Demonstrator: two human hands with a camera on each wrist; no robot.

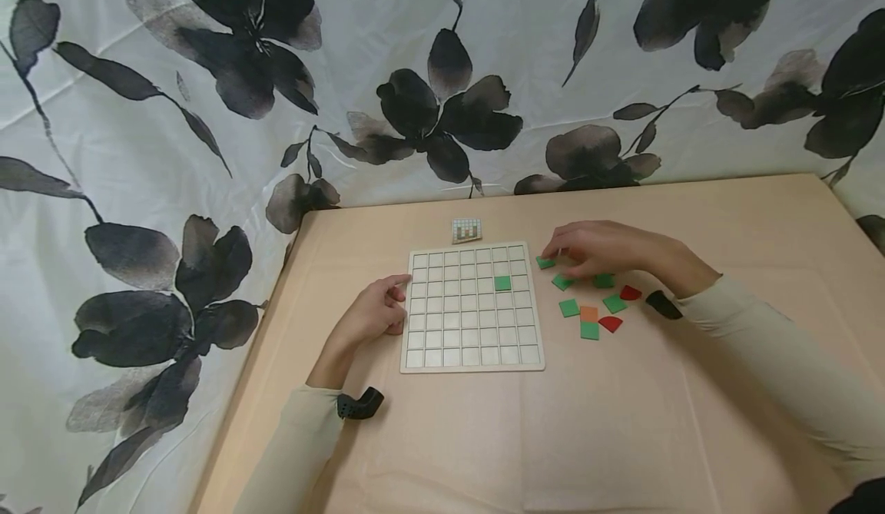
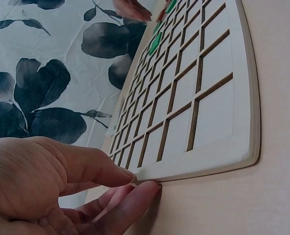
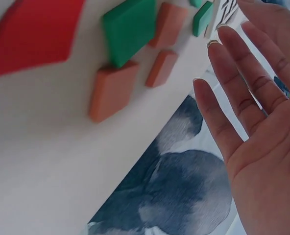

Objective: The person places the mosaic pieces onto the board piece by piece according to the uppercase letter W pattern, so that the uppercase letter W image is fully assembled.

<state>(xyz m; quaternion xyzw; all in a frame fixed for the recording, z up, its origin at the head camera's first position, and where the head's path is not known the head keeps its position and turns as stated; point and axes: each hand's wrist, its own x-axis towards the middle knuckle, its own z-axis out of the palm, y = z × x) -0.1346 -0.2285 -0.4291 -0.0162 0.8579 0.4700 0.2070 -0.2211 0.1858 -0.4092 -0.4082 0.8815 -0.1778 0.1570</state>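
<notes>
A white grid board (image 1: 452, 317) lies flat on the table, with one green square tile (image 1: 502, 283) in a cell at its upper right. At the board's left edge, my left hand (image 1: 369, 310) holds the rim between thumb and curled fingers, as the left wrist view shows close up. My right hand (image 1: 598, 247) reaches over the loose pieces right of the board. Its fingertips are right at a green tile (image 1: 545, 263) near the board's upper right corner. In the right wrist view, the fingers (image 3: 235, 93) are relaxed and spread, with no piece visible between them.
Several more green tiles (image 1: 570, 308) lie right of the board, with an orange tile (image 1: 588, 313) and two red rounded pieces (image 1: 611, 324) among them. A small card (image 1: 466, 230) with a coloured grid pattern lies behind the board. Floral cloth (image 1: 442, 61) hangs behind the table.
</notes>
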